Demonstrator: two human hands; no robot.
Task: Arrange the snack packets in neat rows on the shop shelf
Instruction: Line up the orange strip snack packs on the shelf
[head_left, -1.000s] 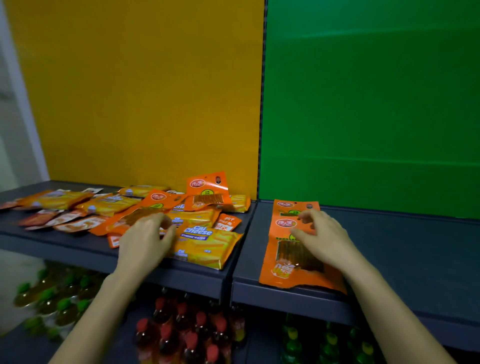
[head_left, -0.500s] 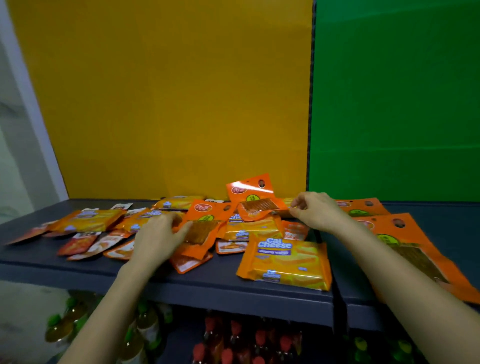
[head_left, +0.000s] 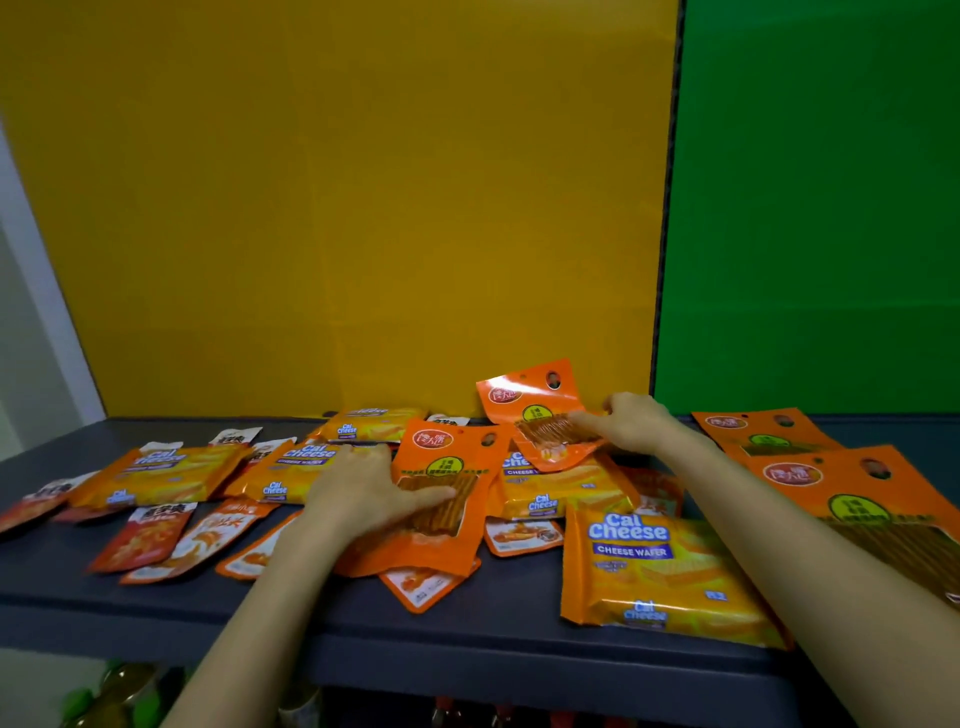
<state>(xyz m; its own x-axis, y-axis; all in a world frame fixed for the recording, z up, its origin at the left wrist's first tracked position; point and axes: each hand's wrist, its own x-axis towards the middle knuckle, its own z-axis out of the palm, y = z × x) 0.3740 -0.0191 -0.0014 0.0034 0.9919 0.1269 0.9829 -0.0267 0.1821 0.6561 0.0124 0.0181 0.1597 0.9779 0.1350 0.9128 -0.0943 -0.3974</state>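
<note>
Head view: dark grey shelf (head_left: 467, 642), snack packets scattered over it, not in rows.

Left hand (head_left: 363, 493) lies flat on the flat stick packet (head_left: 447, 467), an orange one near the shelf's middle. The fingers are straight and spread and the thumb points right; it presses, with no grasp.

Right hand (head_left: 636, 421) grips the raised stick packet (head_left: 530, 402) by its right edge, fingers curled onto the clear window. That packet stands tilted, its top against the yellow panel (head_left: 363, 208) and its lower end on the pile.

Large Cal Cheese packet (head_left: 660, 566) lies front right, just beside the right forearm. More Cal Cheese packs lie left and behind.

Small red sachets (head_left: 150, 535) lie front left.

Two stick packets (head_left: 852, 493) overlap far right, below the green panel (head_left: 815, 208).
</note>
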